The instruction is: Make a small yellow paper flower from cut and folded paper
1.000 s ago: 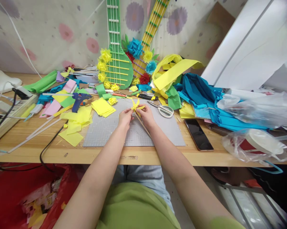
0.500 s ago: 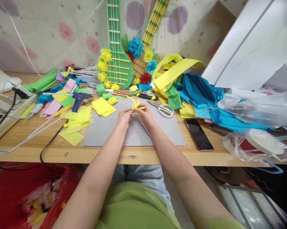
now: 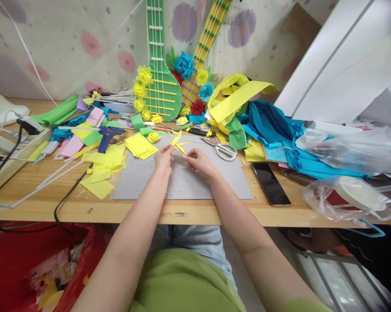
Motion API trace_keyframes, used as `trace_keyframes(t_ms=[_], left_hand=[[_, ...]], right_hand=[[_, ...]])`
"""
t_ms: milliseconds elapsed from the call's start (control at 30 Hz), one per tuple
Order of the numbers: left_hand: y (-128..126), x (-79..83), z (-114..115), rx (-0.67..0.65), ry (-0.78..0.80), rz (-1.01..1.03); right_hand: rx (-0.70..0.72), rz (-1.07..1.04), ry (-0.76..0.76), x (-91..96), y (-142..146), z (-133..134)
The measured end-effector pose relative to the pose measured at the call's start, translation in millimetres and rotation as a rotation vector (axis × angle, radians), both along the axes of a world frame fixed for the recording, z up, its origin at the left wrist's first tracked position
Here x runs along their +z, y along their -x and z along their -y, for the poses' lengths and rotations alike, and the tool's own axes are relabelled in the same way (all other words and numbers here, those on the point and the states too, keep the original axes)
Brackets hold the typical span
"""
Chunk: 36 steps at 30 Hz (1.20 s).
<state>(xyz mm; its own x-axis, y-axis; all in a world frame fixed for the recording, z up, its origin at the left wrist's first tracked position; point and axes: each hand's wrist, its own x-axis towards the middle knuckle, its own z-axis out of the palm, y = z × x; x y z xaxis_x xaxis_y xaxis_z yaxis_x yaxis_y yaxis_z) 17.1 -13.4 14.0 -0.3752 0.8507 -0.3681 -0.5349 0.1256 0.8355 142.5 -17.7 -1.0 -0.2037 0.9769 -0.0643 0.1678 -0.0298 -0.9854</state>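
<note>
My left hand point(image 3: 164, 159) is closed around the base of a yellow crepe-paper flower point(image 3: 176, 139), whose narrow petals spread out above the fingers. From the flower a thin pale stick point(image 3: 180, 150) slants toward my right hand point(image 3: 198, 162), whose fingertips pinch its near end. Both hands are over a grey cutting mat point(image 3: 143, 182). White-handled scissors point(image 3: 226, 151) lie on the mat's right side. Left of the hands are a stack of yellow paper squares point(image 3: 140, 145) and a small finished yellow rose point(image 3: 153, 137).
A blue glue gun point(image 3: 106, 138) lies at the left by loose yellow paper point(image 3: 106, 162). A phone point(image 3: 271, 183) and a bagged cup point(image 3: 354, 193) are at the right. Behind stand a green paper lute point(image 3: 163, 95), a yellow one point(image 3: 211, 26) and blue crepe paper point(image 3: 270, 125).
My hands have moved apart. The left hand has shifted slightly left with the flower, which is now tilted, and the right hand has drawn back from the petals.
</note>
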Motion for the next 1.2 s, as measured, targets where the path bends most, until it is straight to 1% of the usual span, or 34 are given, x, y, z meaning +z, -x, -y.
trace_keyframes(t_ms=[67, 167, 300, 633, 733, 900, 1033, 1200], left_hand=[[2.9, 0.3, 0.0, 0.034, -0.008, -0.017], [6.5, 0.8, 0.6, 0.040, -0.008, -0.001], [9.6, 2.5, 1.6, 0.013, 0.008, 0.031], [13.9, 3.9, -1.3, 0.017, 0.022, 0.128], [12.7, 3.6, -1.3, 0.031, 0.040, 0.096], [8.4, 0.7, 1.1, 0.076, 0.041, -0.029], [7.6, -0.5, 1.6, 0.090, 0.043, -0.043], [7.3, 0.1, 0.5, 0.098, 0.036, -0.070]], right_hand=[[-0.009, 0.120, -0.094, -1.9, 1.5, -1.0], [-0.070, 0.267, -0.224, -1.8, 5.5, -1.5], [-0.066, 0.395, -0.301, 1.1, 8.5, 0.8], [-0.029, 0.534, -0.378, 1.4, 14.1, 3.9], [-0.037, 0.560, -0.399, 2.1, 14.5, 4.1], [-0.074, 0.603, -0.409, 0.2, 12.6, 2.8], [-0.048, 0.600, -0.417, -1.1, 11.7, 2.2], [-0.003, 0.635, -0.407, 2.0, 12.7, 5.1]])
